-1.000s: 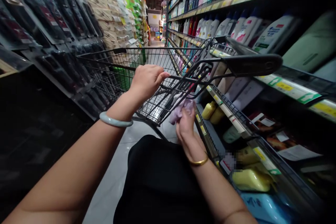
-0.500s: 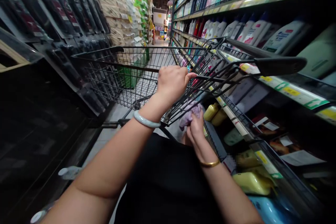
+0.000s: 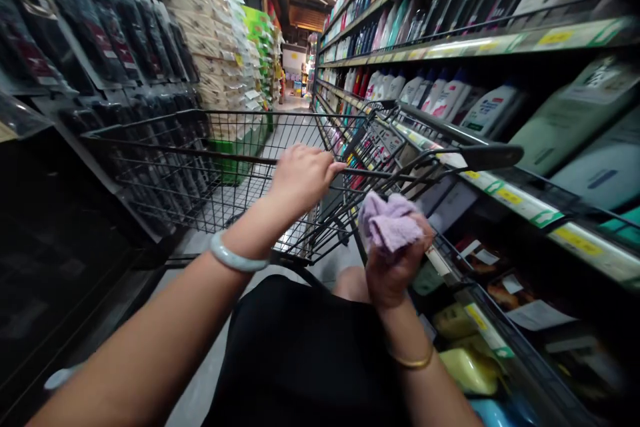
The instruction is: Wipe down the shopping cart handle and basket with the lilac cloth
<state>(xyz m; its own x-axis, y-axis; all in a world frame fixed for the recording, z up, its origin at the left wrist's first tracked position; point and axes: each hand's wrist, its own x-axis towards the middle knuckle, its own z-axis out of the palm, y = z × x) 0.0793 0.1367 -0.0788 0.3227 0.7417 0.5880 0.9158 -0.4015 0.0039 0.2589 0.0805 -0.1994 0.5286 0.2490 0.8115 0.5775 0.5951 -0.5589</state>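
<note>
My left hand [image 3: 303, 177] grips the top rear wire of a black wire shopping cart [image 3: 165, 167] in front of me; a pale bangle circles that wrist. My right hand [image 3: 395, 267] is raised beside the cart's right rear, fist closed around a crumpled lilac cloth [image 3: 387, 221]; a gold bangle sits on that wrist. The cart's black handle bar [image 3: 493, 157] sticks out to the right, above my right hand. The cart's basket looks empty.
I stand in a narrow store aisle. Shelves of bottles [image 3: 440, 93] with price strips run along the right, yellow bottles [image 3: 467, 367] low down. Dark hanging packs [image 3: 100, 40] line the left. The tiled floor [image 3: 295, 103] runs ahead.
My right hand has lifted the lilac cloth from low under the cart's rear to beside it, now held up in a fist. The left hand kept its grip on the cart wire.
</note>
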